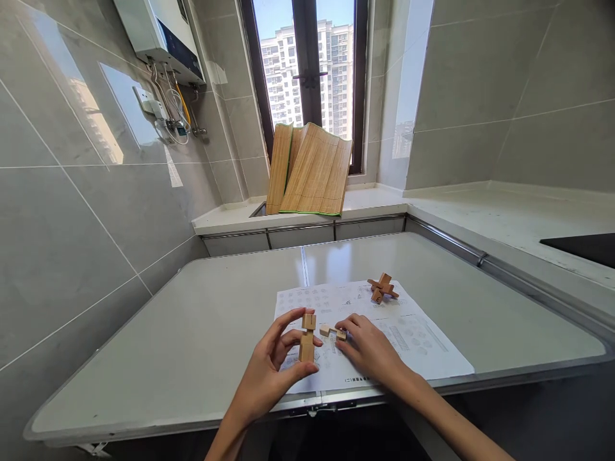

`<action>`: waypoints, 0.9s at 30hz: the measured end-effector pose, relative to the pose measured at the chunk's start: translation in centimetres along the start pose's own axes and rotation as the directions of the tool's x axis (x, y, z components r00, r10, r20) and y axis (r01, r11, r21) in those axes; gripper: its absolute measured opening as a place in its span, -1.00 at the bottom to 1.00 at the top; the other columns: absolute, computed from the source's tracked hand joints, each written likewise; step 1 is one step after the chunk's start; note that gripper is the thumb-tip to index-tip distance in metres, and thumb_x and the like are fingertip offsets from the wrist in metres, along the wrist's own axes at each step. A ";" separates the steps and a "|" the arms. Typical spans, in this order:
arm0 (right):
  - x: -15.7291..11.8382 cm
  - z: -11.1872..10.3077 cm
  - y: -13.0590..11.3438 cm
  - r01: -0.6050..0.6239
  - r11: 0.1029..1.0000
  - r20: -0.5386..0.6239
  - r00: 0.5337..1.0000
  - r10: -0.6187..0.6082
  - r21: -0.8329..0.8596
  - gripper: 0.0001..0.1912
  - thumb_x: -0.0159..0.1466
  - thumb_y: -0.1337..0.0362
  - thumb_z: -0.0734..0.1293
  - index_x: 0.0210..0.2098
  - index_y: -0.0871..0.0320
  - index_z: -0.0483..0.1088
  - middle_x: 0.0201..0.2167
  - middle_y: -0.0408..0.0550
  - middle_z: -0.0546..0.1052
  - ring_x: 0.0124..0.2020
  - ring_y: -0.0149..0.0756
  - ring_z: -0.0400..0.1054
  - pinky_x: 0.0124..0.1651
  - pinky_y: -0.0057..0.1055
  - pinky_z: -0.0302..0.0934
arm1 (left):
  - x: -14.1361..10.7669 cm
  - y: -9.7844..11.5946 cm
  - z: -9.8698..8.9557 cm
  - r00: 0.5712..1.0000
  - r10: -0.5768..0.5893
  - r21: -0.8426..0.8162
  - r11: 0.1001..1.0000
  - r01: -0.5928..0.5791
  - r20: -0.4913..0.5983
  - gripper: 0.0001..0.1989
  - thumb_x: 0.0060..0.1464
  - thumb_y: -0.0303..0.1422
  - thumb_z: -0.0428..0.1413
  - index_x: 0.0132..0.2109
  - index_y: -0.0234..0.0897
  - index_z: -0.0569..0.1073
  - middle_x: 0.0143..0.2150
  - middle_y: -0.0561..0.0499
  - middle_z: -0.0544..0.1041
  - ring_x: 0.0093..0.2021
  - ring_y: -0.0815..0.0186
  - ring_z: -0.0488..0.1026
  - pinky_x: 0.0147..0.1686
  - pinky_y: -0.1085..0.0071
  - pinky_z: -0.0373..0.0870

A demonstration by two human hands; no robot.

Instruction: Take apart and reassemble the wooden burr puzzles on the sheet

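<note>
- Progress looks early for the loose pieces: upright block [306,347] and pale block [325,331] are notched, separate, not joined to each other or to anything else.
- Brown cross [383,288] is several bars already interlocked; looks complete from here, inner joints hidden.
- Left over, as far as shows: just the two blocks being handled.
- Left hand [270,363]: gripping upright block end to end, thumb under lower end, fingertip on top end, other fingers curled behind. Block looks raised over the sheet [439,362], toward the counter's [168,339] near edge, around mid-length.
- Pale block: just right of upright block, apart from it, tilted slightly, free end pointing left. Resting on sheet or lifted, cannot tell.
- Right hand [369,346]: thumb and fingers pinching pale block's right end, wrist over the counter's near edge.
- Brown cross: beyond right hand, untouched, at sheet's far right corner, well in from the counter's right edge.
</note>
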State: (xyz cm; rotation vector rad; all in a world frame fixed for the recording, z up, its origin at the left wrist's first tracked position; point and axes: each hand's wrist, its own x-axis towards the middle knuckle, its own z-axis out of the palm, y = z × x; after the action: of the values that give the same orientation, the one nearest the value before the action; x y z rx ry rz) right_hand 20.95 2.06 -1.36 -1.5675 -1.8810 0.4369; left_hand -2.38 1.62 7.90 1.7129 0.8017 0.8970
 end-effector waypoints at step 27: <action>-4.3 -3.0 -10.0 0.307 0.860 -0.162 0.951 -0.263 0.407 -0.80 0.48 0.30 0.16 -0.01 0.03 0.40 -0.18 -0.02 0.53 -0.19 -0.17 0.47 -0.13 -0.26 0.39 | -0.5 -1.1 0.3 0.989 -0.041 -0.086 0.996 0.029 -0.142 -0.22 -0.13 -0.29 0.45 0.25 -0.10 0.36 0.27 -0.16 0.45 0.32 -0.01 0.33 0.32 0.10 0.27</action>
State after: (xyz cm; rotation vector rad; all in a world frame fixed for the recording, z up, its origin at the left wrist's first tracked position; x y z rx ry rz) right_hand 15.77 -4.89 5.94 -0.9832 -1.7536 0.5787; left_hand -2.46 1.32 6.70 1.5704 0.8742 1.0250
